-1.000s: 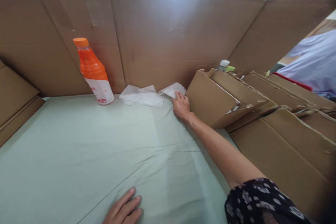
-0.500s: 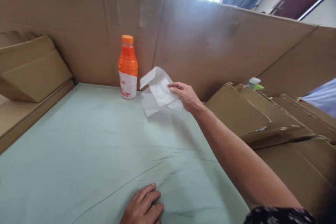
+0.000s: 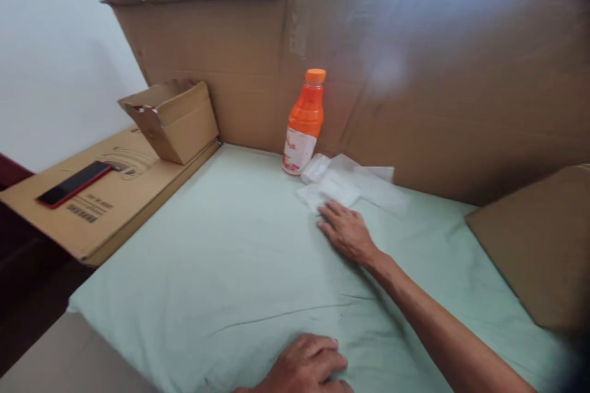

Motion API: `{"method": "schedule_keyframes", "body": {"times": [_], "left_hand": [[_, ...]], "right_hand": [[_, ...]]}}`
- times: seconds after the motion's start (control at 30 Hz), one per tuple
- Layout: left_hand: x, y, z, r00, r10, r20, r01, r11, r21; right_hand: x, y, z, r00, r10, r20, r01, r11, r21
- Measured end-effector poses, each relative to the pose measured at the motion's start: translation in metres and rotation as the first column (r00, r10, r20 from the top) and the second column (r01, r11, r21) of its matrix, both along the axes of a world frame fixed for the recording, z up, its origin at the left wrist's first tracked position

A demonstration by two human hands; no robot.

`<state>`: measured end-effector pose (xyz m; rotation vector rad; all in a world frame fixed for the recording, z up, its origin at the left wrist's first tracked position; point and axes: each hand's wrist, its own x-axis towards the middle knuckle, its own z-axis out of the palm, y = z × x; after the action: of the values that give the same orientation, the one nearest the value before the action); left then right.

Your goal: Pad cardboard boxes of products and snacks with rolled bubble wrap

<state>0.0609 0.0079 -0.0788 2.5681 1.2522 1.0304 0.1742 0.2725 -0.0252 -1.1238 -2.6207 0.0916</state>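
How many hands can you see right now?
2. The right hand lies at the near edge of the translucent sheets; the left hand rests on the green cloth, cut off by the frame's bottom. Any hands behind the cardboard wall would be hidden.

The fingers [image 3: 330, 214] of my right hand [image 3: 351, 236] touched the near edge of the translucent white sheets [image 3: 340, 187], beside the orange bottle [image 3: 305, 115]. My left hand [image 3: 306, 365] lay on the green cloth [image 3: 221, 252], in front of the cardboard wall [image 3: 239, 86].

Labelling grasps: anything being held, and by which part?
Nothing visibly held: right hand rests at the near edge of the white sheets; left hand rests on green cloth.
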Motion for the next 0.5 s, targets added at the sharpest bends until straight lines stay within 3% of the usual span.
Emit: {"method": "schedule_keyframes", "body": {"times": [0.07, 0.13, 0.17, 0.23, 0.3, 0.37, 0.4, 0.5], "left_hand": [[-0.043, 0.013, 0.025, 0.999, 0.046, 0.028, -0.047, 0.998, 0.036], [-0.106, 0.034, 0.063, 0.951, 0.309, 0.016, -0.309, 0.950, 0.042], [-0.142, 0.048, 0.086, 0.890, 0.455, 0.015, -0.454, 0.885, 0.103], [-0.215, 0.082, 0.132, 0.720, 0.693, 0.025, -0.682, 0.701, 0.207], [-0.278, 0.120, 0.176, 0.526, 0.850, 0.040, -0.830, 0.502, 0.242], [-0.324, 0.155, 0.209, 0.350, 0.934, 0.071, -0.917, 0.326, 0.231], [-0.340, 0.170, 0.221, 0.289, 0.954, 0.080, -0.946, 0.272, 0.178], [-0.368, 0.200, 0.237, 0.207, 0.976, 0.066, -0.976, 0.211, -0.047]], "right_hand": [[-0.001, 0.014, -0.003, 0.996, -0.086, -0.039, 0.087, 0.995, 0.048], [0.002, 0.019, -0.008, 0.991, -0.118, -0.056, 0.124, 0.985, 0.118], [0.004, 0.018, -0.011, 0.991, -0.117, -0.060, 0.125, 0.980, 0.152], [0.007, 0.011, -0.020, 0.991, -0.114, -0.070, 0.126, 0.972, 0.198], [0.007, 0.004, -0.026, 0.987, -0.135, -0.083, 0.150, 0.966, 0.209], [0.006, 0.001, -0.029, 0.983, -0.163, -0.086, 0.178, 0.959, 0.218], [0.005, 0.001, -0.028, 0.982, -0.171, -0.084, 0.186, 0.956, 0.228], [0.004, 0.002, -0.025, 0.981, -0.177, -0.080, 0.192, 0.941, 0.277]]}}
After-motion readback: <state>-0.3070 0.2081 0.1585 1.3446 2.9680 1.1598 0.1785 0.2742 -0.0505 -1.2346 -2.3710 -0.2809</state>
